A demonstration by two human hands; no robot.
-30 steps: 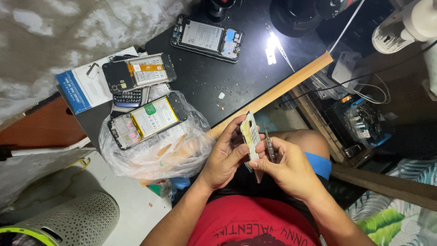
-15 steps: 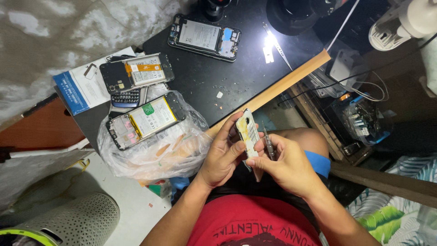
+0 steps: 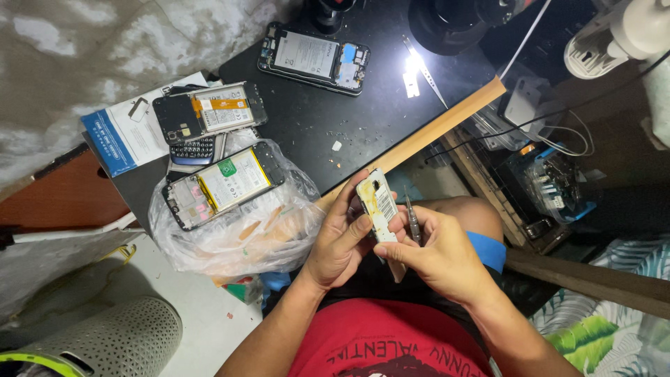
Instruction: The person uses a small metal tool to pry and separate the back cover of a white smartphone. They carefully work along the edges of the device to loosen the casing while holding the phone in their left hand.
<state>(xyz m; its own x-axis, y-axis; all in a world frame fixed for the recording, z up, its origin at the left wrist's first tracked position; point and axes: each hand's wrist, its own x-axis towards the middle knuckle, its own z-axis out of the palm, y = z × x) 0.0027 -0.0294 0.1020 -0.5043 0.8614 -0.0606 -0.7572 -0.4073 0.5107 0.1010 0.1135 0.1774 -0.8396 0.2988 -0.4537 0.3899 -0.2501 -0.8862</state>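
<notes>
The left hand (image 3: 342, 244) holds a small opened phone (image 3: 377, 204) in a closed grip, fingers behind it and thumb across its lower front. The phone stands nearly upright, tilted slightly, held over the person's lap just below the wooden edge of the table (image 3: 433, 132). Its exposed inner face shows a pale frame and a yellowish label.

The right hand (image 3: 440, 258) touches the phone's lower right edge with its fingertips. Its grip is also closed, on a thin metal screwdriver (image 3: 413, 222) that stands upright just beside the phone. Whether the tip touches the phone cannot be told.

On the dark table, well apart from the hands, lie three other opened phones. One with a white battery (image 3: 314, 56) lies near the far edge. One with an orange strip (image 3: 209, 112) lies to the left, on top of a keypad phone (image 3: 192, 150). One with a yellow-edged battery (image 3: 223, 185) rests on a crumpled clear plastic bag (image 3: 237, 237) at the near left corner. A blue and white booklet (image 3: 118, 132) lies beneath the left group. Tweezers (image 3: 426, 70) lie under a bright spot of light. A grey perforated basket (image 3: 105, 345) stands on the floor at lower left.
</notes>
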